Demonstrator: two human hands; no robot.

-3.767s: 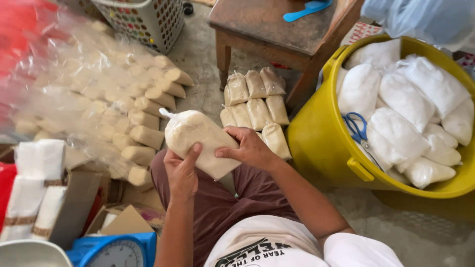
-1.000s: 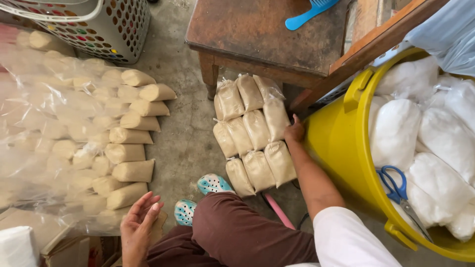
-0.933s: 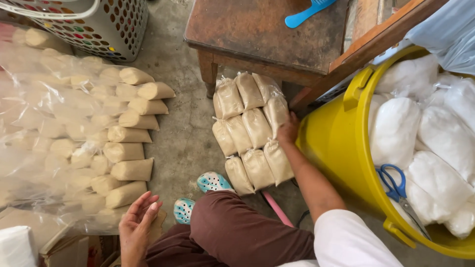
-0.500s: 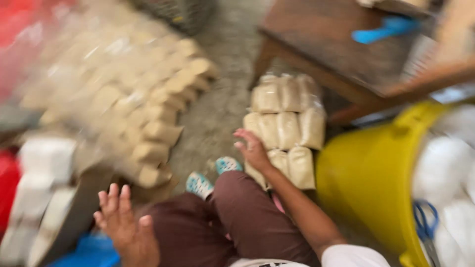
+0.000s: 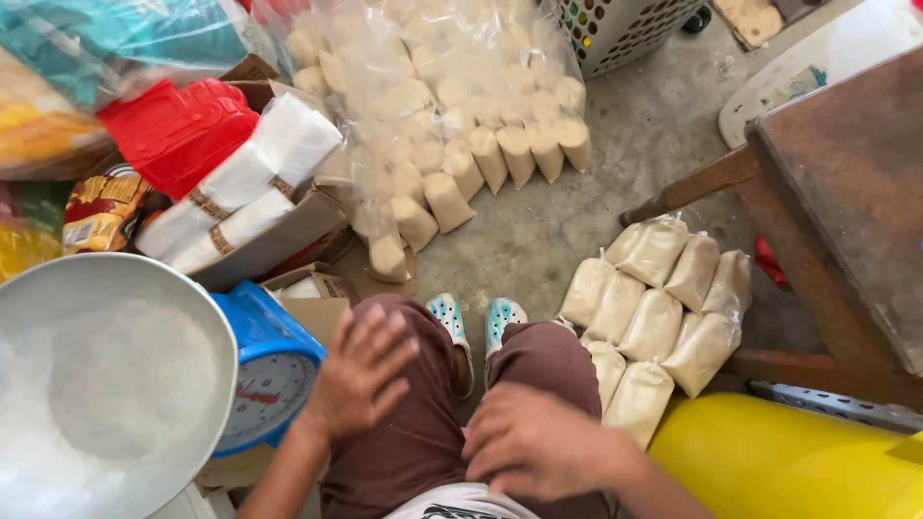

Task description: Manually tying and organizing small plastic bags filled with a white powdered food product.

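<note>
Both hands empty, fingers spread: left hand (image 5: 361, 370), right hand (image 5: 538, 442) now resting on thighs; right withdrawn from floor bags (image 5: 654, 317).

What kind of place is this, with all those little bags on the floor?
Probably a small home workshop or shop corner where a powdery food is weighed and bagged. A blue scale carries a metal pan of white grains, and many filled bags lie in rows on the concrete floor.

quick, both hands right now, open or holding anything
left hand: open, empty, resting on the left knee
right hand: open, empty, over the right thigh
</note>
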